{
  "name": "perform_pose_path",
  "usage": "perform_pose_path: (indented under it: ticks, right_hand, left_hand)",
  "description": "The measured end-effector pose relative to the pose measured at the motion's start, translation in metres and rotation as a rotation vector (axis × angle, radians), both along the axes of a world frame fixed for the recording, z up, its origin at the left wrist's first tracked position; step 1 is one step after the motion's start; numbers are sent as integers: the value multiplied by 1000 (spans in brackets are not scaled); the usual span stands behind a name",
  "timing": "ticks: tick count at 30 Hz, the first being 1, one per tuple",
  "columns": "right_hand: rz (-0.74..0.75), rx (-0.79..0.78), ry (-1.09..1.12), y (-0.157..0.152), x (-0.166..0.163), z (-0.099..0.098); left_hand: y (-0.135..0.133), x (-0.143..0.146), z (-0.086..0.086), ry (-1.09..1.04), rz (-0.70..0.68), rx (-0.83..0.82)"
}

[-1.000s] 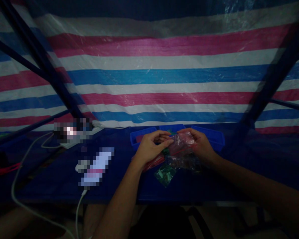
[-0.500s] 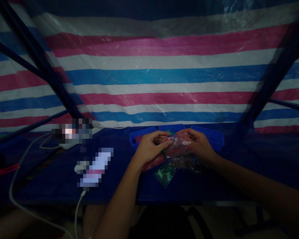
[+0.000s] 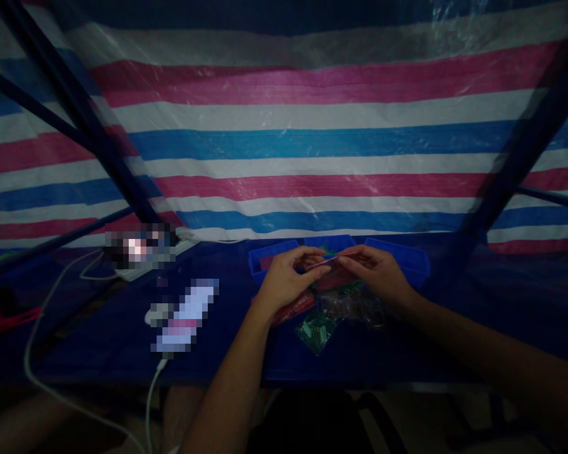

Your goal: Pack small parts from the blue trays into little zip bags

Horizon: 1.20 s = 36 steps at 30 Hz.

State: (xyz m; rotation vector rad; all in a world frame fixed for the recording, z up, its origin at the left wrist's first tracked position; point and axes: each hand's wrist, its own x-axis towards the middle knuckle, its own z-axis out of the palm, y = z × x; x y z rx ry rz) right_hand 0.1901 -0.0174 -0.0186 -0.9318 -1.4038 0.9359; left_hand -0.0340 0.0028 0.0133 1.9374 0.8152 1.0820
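Note:
Between both hands is a clear plastic zip bag with a red strip along its edge, its top edge stretched between the fingertips. My left hand pinches the left end of that edge, thumb and fingers closed. At the other end my right hand grips it, thumb against the fingers. Below them lies a small green-tinted bag with thin pieces inside. A crumpled clear bag with dark contents is under my right hand. Red-edged bags lie beneath my left wrist.
Several blue bins stand in a row behind my hands on the blue table. To the left are a blurred-out phone on a white cable and a power strip. A striped tarp hangs behind.
The zip bag has tilted, so its shiny face now shows less and a thin edge shows between my fingers. Both hands stay in nearly the same place.

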Motion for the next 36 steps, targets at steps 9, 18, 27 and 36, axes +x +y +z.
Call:
perform_pose_path:
  ticks: [9, 18, 27, 36]
  right_hand:
    - [-18, 35, -35, -3, -2, 3]
    - [-75, 79, -16, -4, -4, 4]
    - [-98, 135, 9, 2, -1, 1]
    - [-42, 107, -38, 1, 0, -1]
  left_hand:
    - [2, 0, -2, 40, 33, 36]
    - [0, 7, -3, -70, 68, 95]
    - [-1, 9, -7, -63, 58, 48]
    - [0, 7, -6, 23, 51, 36]
